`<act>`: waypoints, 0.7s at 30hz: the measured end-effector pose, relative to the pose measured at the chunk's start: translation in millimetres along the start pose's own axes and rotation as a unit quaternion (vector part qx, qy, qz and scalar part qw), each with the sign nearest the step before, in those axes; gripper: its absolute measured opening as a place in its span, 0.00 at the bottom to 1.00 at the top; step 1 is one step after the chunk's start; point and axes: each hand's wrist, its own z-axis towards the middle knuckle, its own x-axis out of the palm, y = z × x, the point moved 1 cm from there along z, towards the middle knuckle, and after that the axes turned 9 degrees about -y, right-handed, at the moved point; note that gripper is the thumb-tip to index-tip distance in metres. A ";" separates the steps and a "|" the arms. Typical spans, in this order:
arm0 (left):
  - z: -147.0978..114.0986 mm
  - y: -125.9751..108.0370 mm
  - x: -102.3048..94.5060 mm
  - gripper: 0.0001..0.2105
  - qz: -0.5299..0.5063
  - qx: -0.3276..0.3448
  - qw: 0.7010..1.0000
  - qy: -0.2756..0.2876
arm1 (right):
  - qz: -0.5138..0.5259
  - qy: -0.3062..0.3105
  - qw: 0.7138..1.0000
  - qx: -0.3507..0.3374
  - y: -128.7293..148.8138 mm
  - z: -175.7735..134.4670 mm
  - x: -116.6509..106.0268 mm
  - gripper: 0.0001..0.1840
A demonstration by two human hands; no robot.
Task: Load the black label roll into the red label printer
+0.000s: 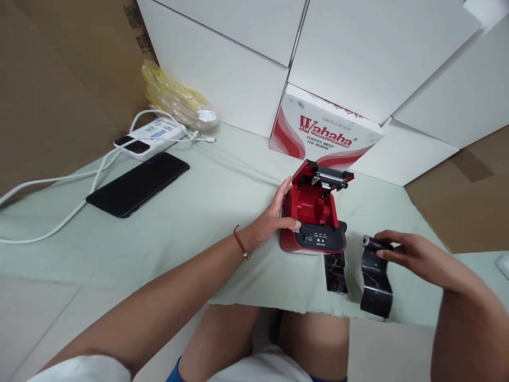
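A small red and black label printer (318, 233) stands on the table with its lid (324, 175) raised, showing a red hollow inside. My left hand (274, 215) grips its left side, the thumb on the front panel edge and the fingers along the back. Off to the printer's right, my right hand (413, 254) pinches a roll of black marbled label paper (371, 243). A loose strip hangs down from that roll toward the table edge. Another piece of black marbled paper (336, 273) lies just in front of the printer.
Behind the printer leans a Wahaha water carton (326, 132) against white panels. On the left lie a black phone (137, 185), a white power bank (153, 139) with white cables, and a yellowish plastic bag (178, 101). Brown cardboard (469, 191) borders the right side.
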 end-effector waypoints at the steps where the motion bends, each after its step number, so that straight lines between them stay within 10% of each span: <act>1: 0.1 0.1 -0.1 0.59 0.002 0.003 1.000 0.000 | 0.007 0.030 0.999 0.010 -4.1 3.5 12.8 0.23; 8: 0.8 -1.6 1.1 0.60 0.008 0.012 1.000 0.003 | 0.058 -0.102 0.991 -0.070 33.2 10.8 74.8 0.19; 14: 2.3 0.4 -0.3 0.60 0.015 0.019 1.000 0.006 | -0.010 -0.092 0.989 -0.119 59.9 12.0 102.6 0.16; 21: 0.4 -4.0 2.7 0.60 0.023 0.010 1.000 -0.002 | -0.002 0.016 0.986 -0.167 48.7 -8.2 47.6 0.14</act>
